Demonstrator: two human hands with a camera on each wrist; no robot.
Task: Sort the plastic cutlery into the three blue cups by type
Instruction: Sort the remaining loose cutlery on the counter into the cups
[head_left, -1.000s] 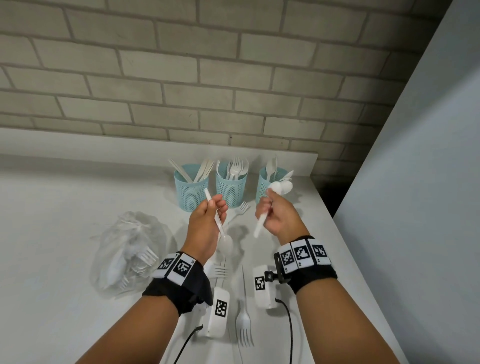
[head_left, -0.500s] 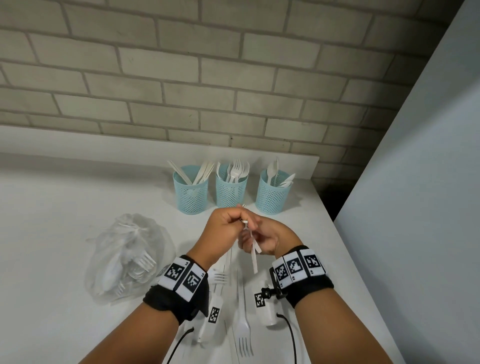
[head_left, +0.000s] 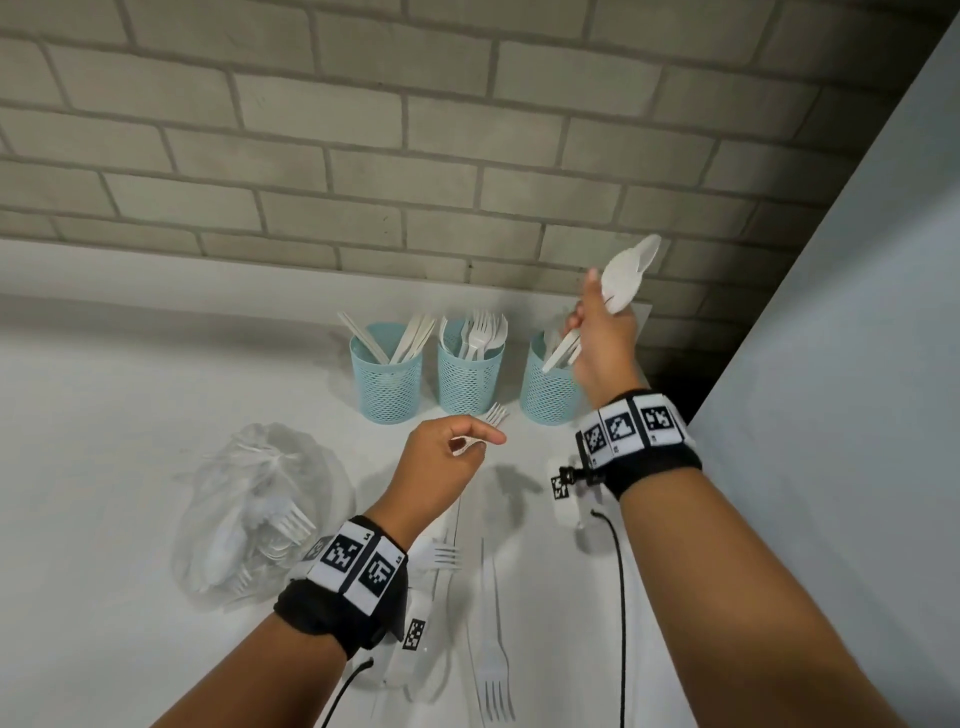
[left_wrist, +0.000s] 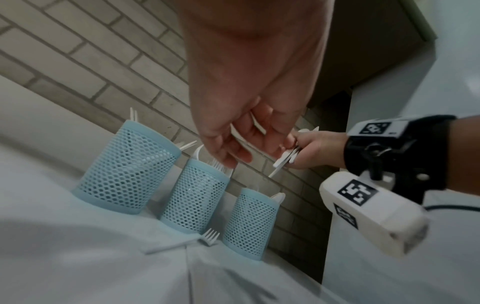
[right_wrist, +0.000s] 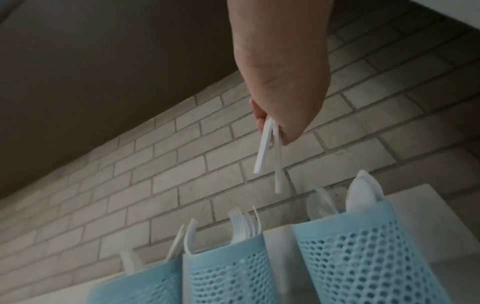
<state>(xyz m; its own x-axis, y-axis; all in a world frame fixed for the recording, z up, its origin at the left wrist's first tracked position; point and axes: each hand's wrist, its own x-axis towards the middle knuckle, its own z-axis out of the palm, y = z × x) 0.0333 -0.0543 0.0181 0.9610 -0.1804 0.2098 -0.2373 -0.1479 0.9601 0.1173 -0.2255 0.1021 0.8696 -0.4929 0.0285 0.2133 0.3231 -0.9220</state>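
Head view: spoons (head_left: 621, 283) have been passed over and are now gripped in the right hand (head_left: 602, 332), handles down above the right cup (head_left: 548, 387).
Left hand (head_left: 441, 457): fingers curled round something white, can't tell what.
Meaning: spoon drop looks next.
Leftovers: forks (head_left: 491, 670) lying on the table (head_left: 104, 415).

Head view downward over the counter; both wrist views low, close, sharing three blue cups (left_wrist: 124, 172).

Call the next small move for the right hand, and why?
Probably lower the spoons handles-first into the right cup. The right hand grips them above that cup, handles pointing down toward its rim, and the right wrist view shows spoons already standing in it. The left hand pinches something white I can't identify.
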